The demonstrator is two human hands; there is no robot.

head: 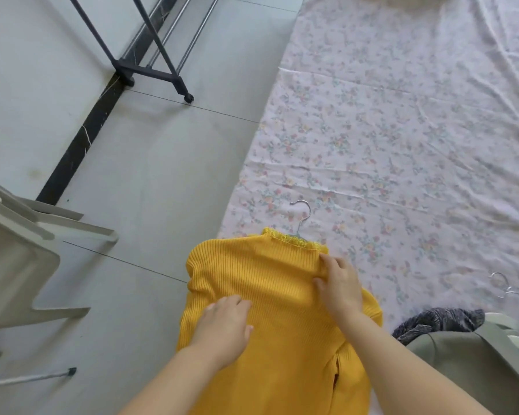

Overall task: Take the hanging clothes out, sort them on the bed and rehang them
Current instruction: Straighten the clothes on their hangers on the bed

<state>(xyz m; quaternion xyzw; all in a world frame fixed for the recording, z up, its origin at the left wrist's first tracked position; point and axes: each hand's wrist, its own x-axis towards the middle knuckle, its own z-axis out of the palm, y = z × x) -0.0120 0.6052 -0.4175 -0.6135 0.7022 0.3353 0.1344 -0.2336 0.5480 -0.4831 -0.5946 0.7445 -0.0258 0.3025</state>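
A yellow ribbed knit top [270, 295] lies at the near edge of the bed with a metal hanger [301, 217] inside it, the hook sticking out past the lace neckline. My left hand [225, 327] rests flat on the top's left side, fingers spread. My right hand [339, 283] pinches the fabric near the right shoulder, just below the collar. The floral bedsheet [402, 130] stretches away to the right. The dark clothes rack [150, 55] stands on the floor at upper left; only its legs and wheels show.
Dark patterned and grey-green garments [450, 333] lie on the bed at lower right, next to spare hangers [510, 292]. A white plastic chair [21, 259] stands on the tiled floor at left. A thin rod [30, 378] lies on the floor at lower left.
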